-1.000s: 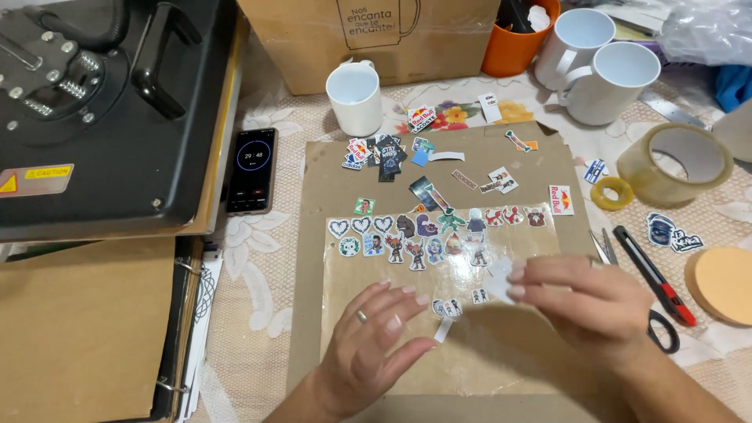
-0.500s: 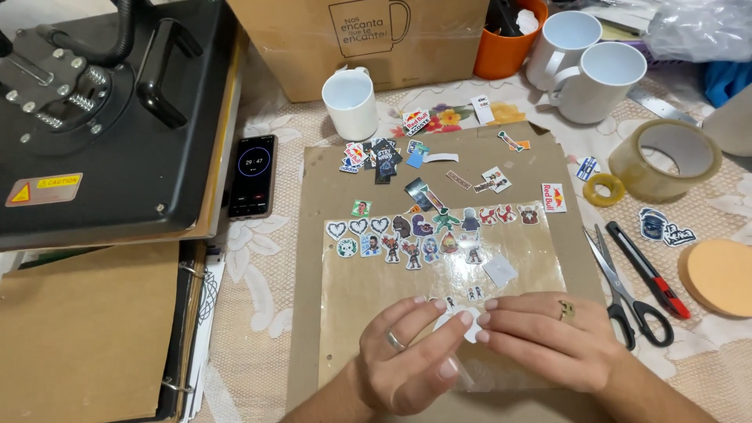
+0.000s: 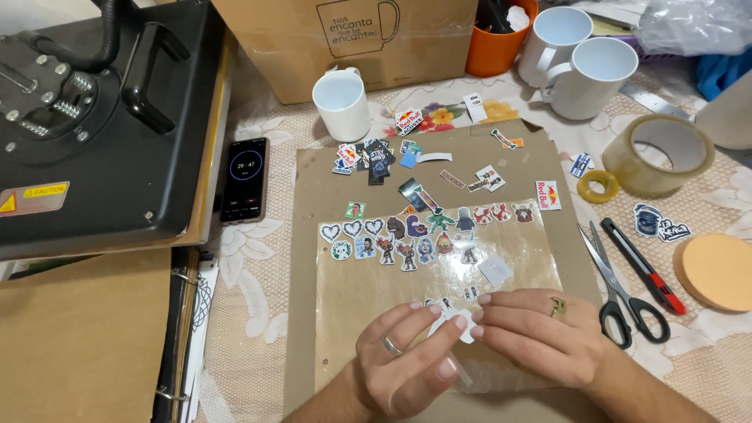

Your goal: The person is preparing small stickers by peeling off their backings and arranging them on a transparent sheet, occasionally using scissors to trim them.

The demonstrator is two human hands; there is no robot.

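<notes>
Landmark: the brown cardboard sheet [image 3: 313, 196] lying on the lace tablecloth [image 3: 258, 313].

Left hand [image 3: 407, 364], ring on one finger, sits over the near end of the cardboard sheet. Thumb and forefinger are pinched nearly closed on a small white sticker [image 3: 462, 323]. Right hand [image 3: 540, 337], also ringed, meets it from the other side; its fingertips are closed on the same sticker, so both hands hold it between them, just above the clear film [image 3: 352, 290] that covers the near half of the cardboard sheet.

On the film, beyond the hands: two rows of small cut-out stickers [image 3: 407, 239], with hearts at the left end. More loose stickers [image 3: 364, 157] lie piled at the far edge of the cardboard sheet.

Off the sheet's right edge: black-handled scissors [image 3: 623, 290], a red-and-black craft knife [image 3: 644, 265], an orange round sponge [image 3: 717, 270], and a roll of clear tape [image 3: 658, 154]. Off its left edge: a phone [image 3: 244, 178] with the screen lit, and a black heat press [image 3: 102, 117]. Beyond its far edge: a white mug [image 3: 342, 103].
</notes>
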